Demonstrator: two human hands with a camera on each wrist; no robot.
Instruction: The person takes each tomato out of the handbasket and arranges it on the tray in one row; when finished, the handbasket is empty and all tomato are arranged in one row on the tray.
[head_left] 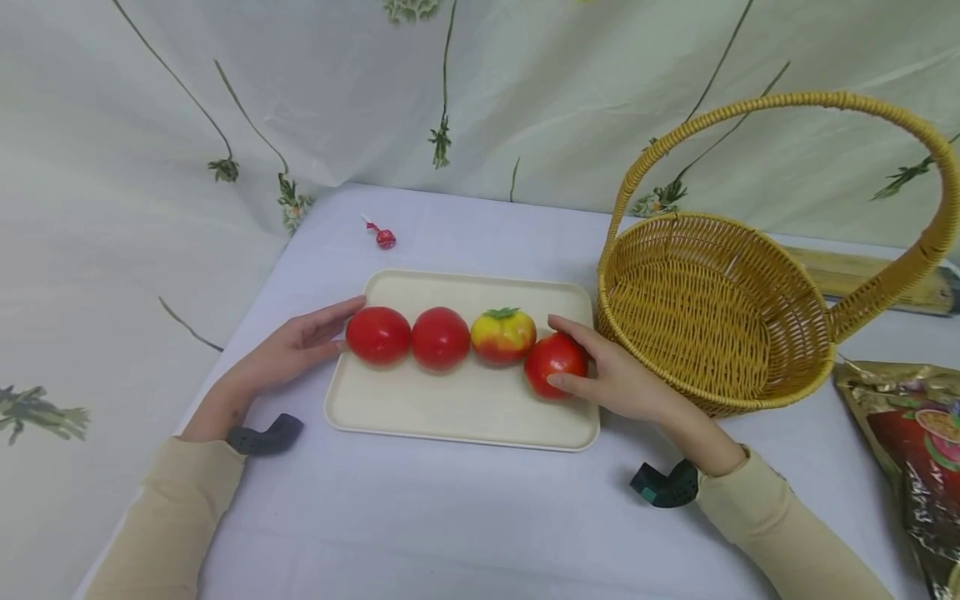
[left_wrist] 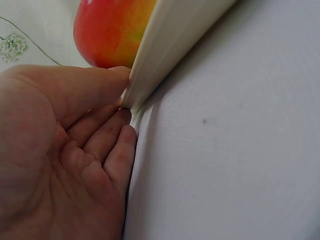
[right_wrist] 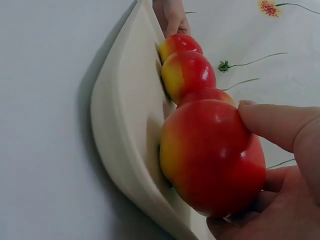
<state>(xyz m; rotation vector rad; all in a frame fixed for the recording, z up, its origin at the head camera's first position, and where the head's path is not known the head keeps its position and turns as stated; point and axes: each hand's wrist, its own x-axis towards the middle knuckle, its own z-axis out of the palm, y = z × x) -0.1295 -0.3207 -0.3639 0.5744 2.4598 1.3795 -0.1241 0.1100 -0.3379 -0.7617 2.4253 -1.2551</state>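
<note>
Four glossy tomatoes sit in a row on a cream tray (head_left: pixel 457 417). My right hand (head_left: pixel 618 379) holds the rightmost red tomato (head_left: pixel 553 364), thumb on the near side and fingers round the far side. In the right wrist view this tomato (right_wrist: pixel 212 155) tilts, its yellow part towards the tray. Beside it, a yellow-and-red tomato (head_left: pixel 502 337) shows its green leaves on top. Two red tomatoes, one in the middle (head_left: pixel 440 339) and one at the left (head_left: pixel 378 336), follow. My left hand (head_left: pixel 300 346) grips the tray's left edge, thumb at the rim (left_wrist: pixel 131 82) and curled fingers beneath it.
A wicker basket (head_left: pixel 686 325) with a tall handle stands right of the tray. A red lollipop (head_left: pixel 385 239) lies behind it. A shiny food bag (head_left: pixel 911 442) is at the far right, and a wooden-looking piece (head_left: pixel 870 275) lies behind the basket. Flowered cloth hangs behind.
</note>
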